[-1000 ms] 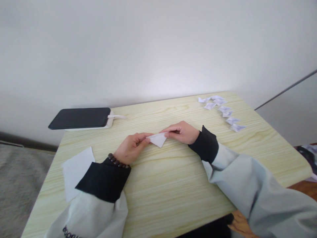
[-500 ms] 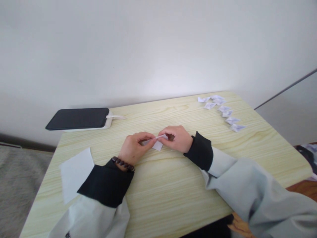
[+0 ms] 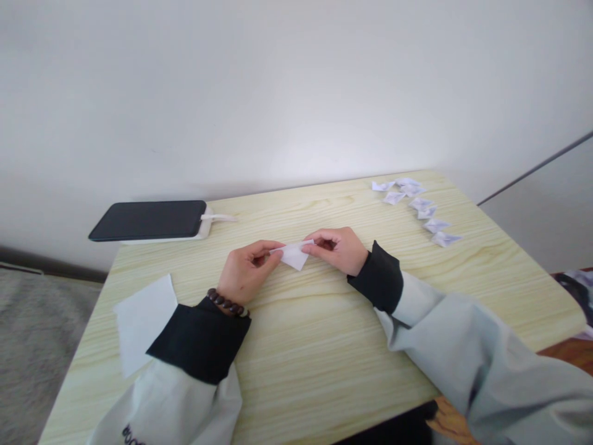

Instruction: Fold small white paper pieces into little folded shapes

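Observation:
A small folded white paper [image 3: 294, 254] is stretched between my two hands above the middle of the table, one corner pointing down toward me. My left hand [image 3: 249, 270] pinches its left end between thumb and fingers. The right end is pinched the same way by my right hand [image 3: 338, 248]. Several small folded white paper pieces [image 3: 435, 225] lie in a curved row at the back right of the table. White paper sheets [image 3: 144, 321] lie at the left, partly under my left sleeve.
A black phone [image 3: 151, 219] rests on a white block at the back left, with a short white cable [image 3: 220, 217] beside it. The wooden table [image 3: 324, 364] stands against a pale wall.
My hands have moved apart, and more of the folded paper shows between them. Its downward-pointing corner is now more visible. Both hands still pinch the paper.

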Tool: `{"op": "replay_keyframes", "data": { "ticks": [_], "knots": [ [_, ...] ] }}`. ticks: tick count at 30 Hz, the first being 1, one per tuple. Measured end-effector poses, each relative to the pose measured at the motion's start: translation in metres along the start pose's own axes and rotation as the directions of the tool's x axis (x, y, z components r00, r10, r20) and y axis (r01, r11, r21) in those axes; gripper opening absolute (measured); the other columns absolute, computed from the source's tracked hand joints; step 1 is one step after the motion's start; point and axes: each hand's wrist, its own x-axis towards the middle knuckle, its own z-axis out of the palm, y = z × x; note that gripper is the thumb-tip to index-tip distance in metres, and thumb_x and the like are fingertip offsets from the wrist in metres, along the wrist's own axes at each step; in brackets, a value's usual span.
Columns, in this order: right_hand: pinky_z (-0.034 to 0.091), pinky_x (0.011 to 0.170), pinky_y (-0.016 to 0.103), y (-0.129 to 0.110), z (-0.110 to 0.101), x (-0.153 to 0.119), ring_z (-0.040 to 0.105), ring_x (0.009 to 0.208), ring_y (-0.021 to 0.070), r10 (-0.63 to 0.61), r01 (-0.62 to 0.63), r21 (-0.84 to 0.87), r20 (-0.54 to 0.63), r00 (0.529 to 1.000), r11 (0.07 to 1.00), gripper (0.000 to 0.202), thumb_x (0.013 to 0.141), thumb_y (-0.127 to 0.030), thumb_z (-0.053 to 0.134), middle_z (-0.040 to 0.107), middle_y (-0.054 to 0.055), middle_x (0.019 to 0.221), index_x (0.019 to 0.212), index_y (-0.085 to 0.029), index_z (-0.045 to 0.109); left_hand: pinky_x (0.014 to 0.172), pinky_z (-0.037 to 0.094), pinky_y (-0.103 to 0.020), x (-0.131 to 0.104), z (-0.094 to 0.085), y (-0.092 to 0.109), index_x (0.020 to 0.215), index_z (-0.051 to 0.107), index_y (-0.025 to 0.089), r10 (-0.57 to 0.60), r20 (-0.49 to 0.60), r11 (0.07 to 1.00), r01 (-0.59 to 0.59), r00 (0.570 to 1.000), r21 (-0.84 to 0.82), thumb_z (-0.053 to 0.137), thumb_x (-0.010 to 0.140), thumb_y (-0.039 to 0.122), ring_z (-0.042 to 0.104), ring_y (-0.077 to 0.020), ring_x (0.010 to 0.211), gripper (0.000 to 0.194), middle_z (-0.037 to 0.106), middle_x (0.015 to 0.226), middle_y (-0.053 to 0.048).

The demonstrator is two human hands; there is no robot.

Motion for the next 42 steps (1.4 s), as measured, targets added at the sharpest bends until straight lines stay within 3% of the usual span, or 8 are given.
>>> {"op": "replay_keyframes", "data": {
  "ticks": [5,9,14,17,21,29,35,42],
  "knots": [
    [0.032,0.045,0.018,0.001,0.0,-0.001,0.042,0.046,0.0051,-0.014,0.014,0.007,-0.013,1.0,1.0,0.022,0.078,-0.036,0.063,0.06,-0.003,0.057,0.078,-0.015,0.07,0.052,0.039,-0.023,0.0,0.0,0.003,0.089,0.069,0.014,0.006,-0.049,1.0,-0.005,0.999,0.023,0.06,0.075,0.044,0.052,-0.0117,0.056,0.034,0.066,0.065,-0.002],
    [0.039,0.051,0.019,0.001,-0.001,0.0,0.049,0.053,0.0066,-0.154,0.154,-0.008,-0.017,0.988,0.988,0.017,0.08,-0.032,0.063,0.067,0.001,0.07,0.08,-0.016,0.07,0.049,0.036,-0.022,0.0,0.0,0.006,0.084,0.07,0.017,0.081,-0.076,0.994,-0.075,0.994,0.078,0.063,0.074,0.042,0.043,-0.0086,0.05,0.028,0.064,0.064,0.0],
    [0.043,0.052,0.021,0.001,-0.002,0.001,0.05,0.056,0.0074,-0.3,0.298,-0.043,-0.061,0.952,0.954,0.016,0.081,-0.033,0.062,0.066,0.004,0.081,0.079,-0.018,0.068,0.054,0.04,-0.022,0.0,0.0,0.006,0.081,0.07,0.019,0.179,-0.101,0.981,-0.169,0.979,0.093,0.064,0.075,0.037,0.047,-0.0097,0.057,0.02,0.067,0.076,-0.002],
    [0.044,0.052,0.021,0.002,-0.001,0.001,0.049,0.055,0.0071,-0.307,0.303,-0.058,-0.062,0.95,0.951,0.016,0.081,-0.033,0.063,0.065,0.004,0.081,0.077,-0.018,0.066,0.055,0.04,-0.023,0.0,-0.001,0.006,0.081,0.07,0.02,0.216,-0.098,0.974,-0.207,0.972,0.092,0.062,0.076,0.036,0.05,-0.0102,0.061,0.019,0.067,0.081,-0.002],
    [0.051,0.062,0.022,0.002,-0.001,0.0,0.059,0.067,0.0103,-0.298,0.295,-0.057,-0.052,0.953,0.954,0.013,0.083,-0.029,0.06,0.066,0.005,0.082,0.079,-0.018,0.066,0.056,0.041,-0.023,0.001,-0.002,0.005,0.081,0.071,0.021,0.268,-0.103,0.958,-0.254,0.958,0.131,0.061,0.076,0.034,0.052,-0.0107,0.064,0.017,0.063,0.086,-0.003],
    [0.05,0.075,0.025,0.01,-0.002,0.001,0.062,0.083,0.0133,-0.384,0.38,-0.256,0.038,0.923,0.889,0.013,0.083,-0.014,0.053,0.067,0.005,0.089,0.084,-0.018,0.065,0.076,0.046,-0.029,0.002,0.0,-0.003,0.086,0.072,0.022,0.386,-0.055,0.878,-0.349,0.921,0.327,0.058,0.078,0.022,0.057,-0.0165,0.082,0.016,0.062,0.087,-0.004],
    [0.046,0.077,0.03,0.012,-0.003,0.002,0.056,0.081,0.0162,-0.368,0.372,-0.377,0.084,0.926,0.848,0.013,0.083,-0.024,0.057,0.064,0.007,0.085,0.08,-0.017,0.069,0.072,0.045,-0.03,0.003,0.003,-0.007,0.085,0.074,0.024,0.425,-0.007,0.808,-0.376,0.905,0.454,0.059,0.081,0.029,0.053,-0.0176,0.077,0.016,0.063,0.082,-0.005],
    [0.044,0.071,0.028,0.012,-0.004,0.003,0.055,0.074,0.0149,-0.314,0.318,-0.351,0.07,0.947,0.881,0.021,0.088,-0.029,0.053,0.062,0.006,0.076,0.081,-0.016,0.069,0.076,0.045,-0.033,0.003,0.001,-0.01,0.096,0.071,0.019,0.41,0.05,0.787,-0.381,0.911,0.486,0.049,0.088,0.031,0.053,-0.0191,0.082,0.026,0.065,0.083,-0.006]
  ]
}}
